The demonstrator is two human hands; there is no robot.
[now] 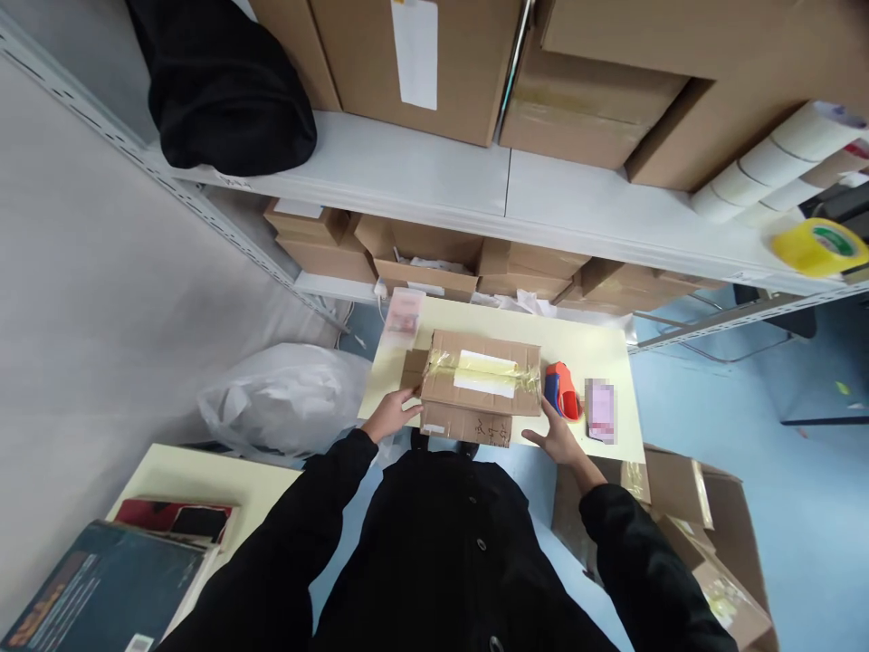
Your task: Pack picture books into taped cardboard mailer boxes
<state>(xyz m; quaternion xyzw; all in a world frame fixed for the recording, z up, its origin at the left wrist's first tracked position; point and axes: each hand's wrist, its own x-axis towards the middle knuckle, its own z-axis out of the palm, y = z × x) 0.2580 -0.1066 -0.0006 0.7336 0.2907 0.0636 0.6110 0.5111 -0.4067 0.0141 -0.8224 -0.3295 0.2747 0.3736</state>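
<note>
A brown cardboard box (444, 367) with clear yellowish tape and a white label (484, 373) lies on the pale yellow table (590, 349). Below it shows a cardboard face (468, 426) with black handwriting; I cannot tell whether it belongs to the same box. My left hand (392, 416) has its fingertips at the box's lower left corner. At the right end, my right hand (558, 436) holds the side with its fingers, thumb spread apart. Just beyond that hand sits a red and blue tape dispenser (562, 391).
A blurred pinkish item (601, 410) lies at the table's right. Shelves (407, 172) with cartons stand behind, a yellow tape roll (818, 246) on their edge. A white plastic bag (291, 398) is left; books (115, 580) lie on another table. Open cartons (720, 543) stand lower right.
</note>
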